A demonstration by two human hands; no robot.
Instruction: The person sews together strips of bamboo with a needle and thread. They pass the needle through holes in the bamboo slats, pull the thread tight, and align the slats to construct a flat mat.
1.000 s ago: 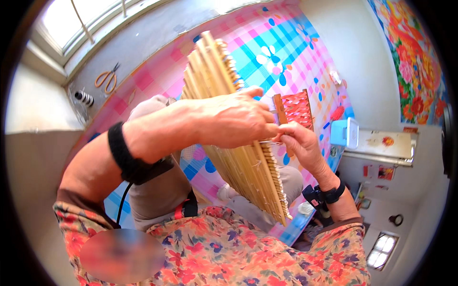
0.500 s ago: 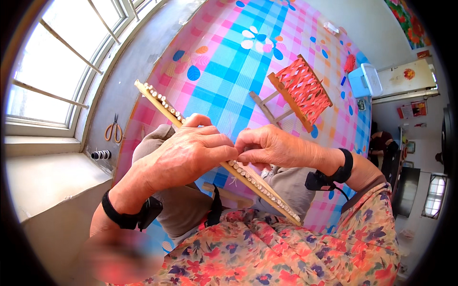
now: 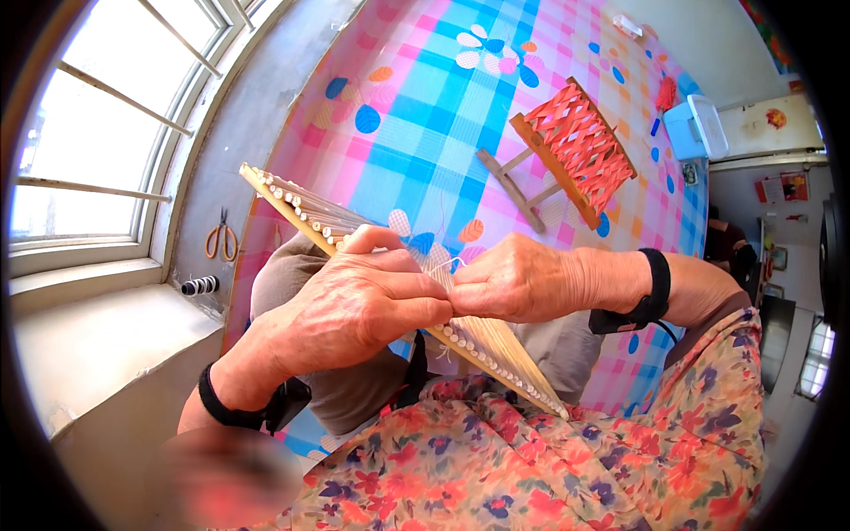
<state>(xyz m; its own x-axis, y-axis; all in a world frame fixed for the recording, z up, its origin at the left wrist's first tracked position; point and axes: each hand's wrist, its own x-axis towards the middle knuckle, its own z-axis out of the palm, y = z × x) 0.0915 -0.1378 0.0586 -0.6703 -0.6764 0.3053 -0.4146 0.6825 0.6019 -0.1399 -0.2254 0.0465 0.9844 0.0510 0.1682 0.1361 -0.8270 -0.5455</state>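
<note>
A panel of pale, thin stalks point(image 3: 491, 341), tied side by side along a stick, lies slantwise over my lap. Their round cut ends line one edge. My left hand point(image 3: 354, 301) is closed over the middle of that edge, gripping the panel. Against its fingertips, my right hand point(image 3: 522, 279) is pinched shut with a white thread point(image 3: 459, 262) looping out by its fingers. The two hands hide the spot where the thread meets the stalks. A loose white thread end hangs just below my left hand.
A small wooden stool with a red woven seat point(image 3: 584, 150) stands on the checked floor covering point(image 3: 425, 115). Orange-handled scissors point(image 3: 221, 241) and a spool of thread point(image 3: 200, 285) lie on the ledge at left. A blue box point(image 3: 686, 131) is far right, with another person beyond.
The panel has tipped so more of the stalks' length shows. My right hand has turned over, knuckles up, and the white thread now shows beside it. The whole view has shifted slightly.
</note>
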